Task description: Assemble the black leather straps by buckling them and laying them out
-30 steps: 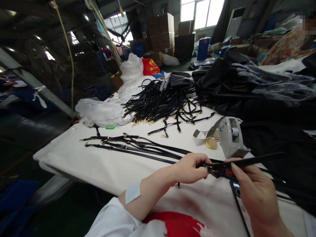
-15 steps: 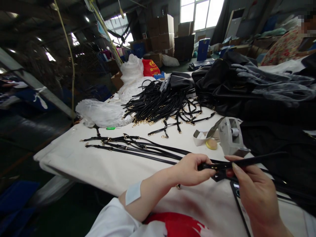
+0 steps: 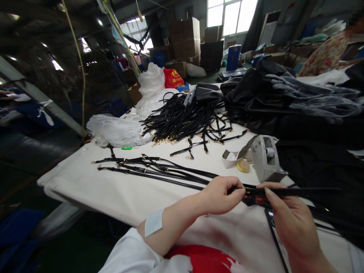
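Between my two hands runs a black strap [image 3: 309, 191] with a gold-coloured fitting at my left fingertips. My left hand [image 3: 223, 195] is closed on its buckle end, the thumb pressed against the curled fingers. With thumb and fingers, my right hand [image 3: 295, 216] pinches the strap, whose free end points out to the right. Several finished-looking black straps with gold clasps [image 3: 159, 172] lie lengthwise on the white table beyond my left forearm. Under my right hand the dark edge of a phone-like object [image 3: 273, 231] shows partly.
A grey tape dispenser [image 3: 267, 157] and a yellow tape roll [image 3: 243, 166] stand beyond my hands. Farther back lies a large heap of black straps [image 3: 182, 117]. Clear plastic bags [image 3: 119, 129] are at the left, black sheet material [image 3: 307, 110] at the right. A person in a floral garment [image 3: 324, 55] is at the far right.
The strap's free end has swung down from a slight upward tilt to nearly level. My right hand has shifted slightly left, closer to my left hand, which stays almost still.
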Available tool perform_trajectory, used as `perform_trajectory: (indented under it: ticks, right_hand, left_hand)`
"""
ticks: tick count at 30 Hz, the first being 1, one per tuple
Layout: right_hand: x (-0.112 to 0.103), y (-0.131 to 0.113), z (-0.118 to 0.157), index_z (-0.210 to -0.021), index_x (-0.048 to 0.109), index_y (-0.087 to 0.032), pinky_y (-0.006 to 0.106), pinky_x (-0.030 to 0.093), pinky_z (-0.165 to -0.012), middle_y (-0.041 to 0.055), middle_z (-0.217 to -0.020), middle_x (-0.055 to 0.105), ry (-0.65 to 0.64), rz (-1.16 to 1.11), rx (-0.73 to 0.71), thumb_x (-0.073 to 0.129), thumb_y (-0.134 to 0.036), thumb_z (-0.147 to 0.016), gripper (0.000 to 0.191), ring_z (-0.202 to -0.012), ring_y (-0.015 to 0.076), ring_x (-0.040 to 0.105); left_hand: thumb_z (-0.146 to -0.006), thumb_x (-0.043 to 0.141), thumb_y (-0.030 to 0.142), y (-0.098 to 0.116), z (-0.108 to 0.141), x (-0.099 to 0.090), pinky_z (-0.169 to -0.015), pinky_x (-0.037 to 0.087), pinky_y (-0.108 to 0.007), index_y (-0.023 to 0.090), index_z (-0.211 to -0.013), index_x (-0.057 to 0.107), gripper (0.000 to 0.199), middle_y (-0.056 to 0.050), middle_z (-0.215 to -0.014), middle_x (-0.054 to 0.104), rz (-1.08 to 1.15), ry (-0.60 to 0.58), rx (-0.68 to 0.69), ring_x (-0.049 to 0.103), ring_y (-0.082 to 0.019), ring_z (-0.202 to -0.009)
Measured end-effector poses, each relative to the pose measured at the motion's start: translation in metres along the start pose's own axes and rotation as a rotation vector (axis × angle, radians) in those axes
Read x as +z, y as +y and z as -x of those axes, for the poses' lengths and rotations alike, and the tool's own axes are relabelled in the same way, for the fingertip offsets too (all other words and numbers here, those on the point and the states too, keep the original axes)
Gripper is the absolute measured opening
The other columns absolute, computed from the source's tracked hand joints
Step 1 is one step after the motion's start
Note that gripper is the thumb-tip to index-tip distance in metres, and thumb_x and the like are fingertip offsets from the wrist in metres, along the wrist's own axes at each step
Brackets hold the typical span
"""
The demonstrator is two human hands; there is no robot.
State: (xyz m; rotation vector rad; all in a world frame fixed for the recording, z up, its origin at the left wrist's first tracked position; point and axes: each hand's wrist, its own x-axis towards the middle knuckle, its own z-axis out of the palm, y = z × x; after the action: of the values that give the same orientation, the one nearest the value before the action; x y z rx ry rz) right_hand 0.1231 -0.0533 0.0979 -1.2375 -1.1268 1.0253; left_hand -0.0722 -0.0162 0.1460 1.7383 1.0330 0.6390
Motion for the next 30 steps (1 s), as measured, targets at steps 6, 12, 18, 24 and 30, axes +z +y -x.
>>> perform_trajectory:
  ticks: [6,12,18,24,30]
  right_hand:
    - [0.0031,-0.0005,-0.0012,-0.097,0.072,-0.021,0.026,0.06,-0.069,0.005,-0.09,0.074,-0.028,0.049,-0.011,0.07,-0.041,-0.085,0.023,-0.075,0.0198,0.071]
    - [0.0028,-0.0038,0.0,-0.099,0.072,-0.021,0.029,0.061,-0.071,0.0056,-0.091,0.076,0.034,0.114,-0.03,0.068,-0.043,-0.086,0.026,-0.079,0.0228,0.073]
    - [0.0002,0.0023,0.0008,-0.105,0.069,-0.023,0.03,0.06,-0.062,0.0058,-0.087,0.076,0.098,0.013,0.008,0.065,-0.046,-0.088,0.028,-0.073,0.0235,0.073]
    - [-0.0002,0.0034,0.0016,-0.1,0.069,-0.022,0.029,0.06,-0.07,0.0063,-0.096,0.075,0.113,0.078,-0.077,0.064,-0.044,-0.089,0.025,-0.081,0.0229,0.073]
    - [0.0032,-0.0042,0.0023,-0.096,0.07,-0.021,0.027,0.06,-0.07,0.0056,-0.094,0.076,0.136,0.192,-0.164,0.064,-0.043,-0.089,0.023,-0.082,0.0222,0.073]
  left_hand:
    - [-0.084,0.053,0.028,0.0037,0.0004,0.0,-0.056,0.033,-0.02,0.016,-0.08,0.067,0.019,0.004,-0.058,0.051,-0.192,0.04,-0.001,0.043,-0.01,-0.057]
    - [-0.085,0.054,0.028,0.005,0.0007,-0.0014,-0.054,0.032,-0.02,0.016,-0.08,0.067,0.019,0.005,-0.056,0.05,-0.175,0.063,-0.017,0.044,-0.009,-0.056]
    - [-0.085,0.054,0.029,0.0041,0.0008,-0.0004,-0.055,0.033,-0.02,0.016,-0.081,0.068,0.02,0.006,-0.053,0.046,-0.155,0.075,-0.04,0.042,-0.009,-0.054]
    - [-0.084,0.056,0.033,0.002,0.0008,0.0007,-0.05,0.031,-0.02,0.015,-0.082,0.069,0.022,0.005,-0.056,0.049,-0.135,0.076,-0.05,0.04,-0.008,-0.052]
    - [-0.082,0.058,0.033,-0.0022,-0.0002,0.0027,-0.05,0.029,-0.02,0.016,-0.081,0.068,0.02,0.004,-0.059,0.052,-0.156,0.099,-0.041,0.04,-0.007,-0.052]
